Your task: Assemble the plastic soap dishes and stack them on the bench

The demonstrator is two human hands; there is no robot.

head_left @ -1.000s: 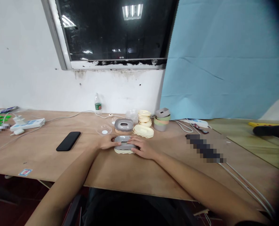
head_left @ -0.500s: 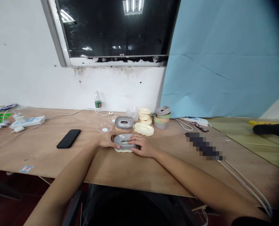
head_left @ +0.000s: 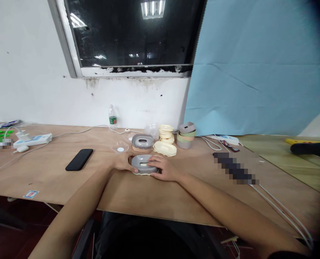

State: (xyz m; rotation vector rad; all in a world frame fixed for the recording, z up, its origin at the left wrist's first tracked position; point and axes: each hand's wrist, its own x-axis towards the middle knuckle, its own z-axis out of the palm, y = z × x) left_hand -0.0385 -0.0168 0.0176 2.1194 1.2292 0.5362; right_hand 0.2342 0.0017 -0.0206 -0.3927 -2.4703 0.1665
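A grey oval lid with a slot in its top rests on a cream tray on the wooden table. My left hand grips the lid's left end, thumb along its near side. My right hand wraps the right end, fingers curled over its top. Just behind stands a second grey lid on a peach base, and beside that lies a cream tray.
A stack of cream trays and a stack of coloured bases stand at the back. A black phone, a clear dish, a water bottle, a power strip and cables lie around.
The grey lid has sunk lower onto the cream tray, which shows less beneath it. Both hands stay on its ends, shifting only slightly.
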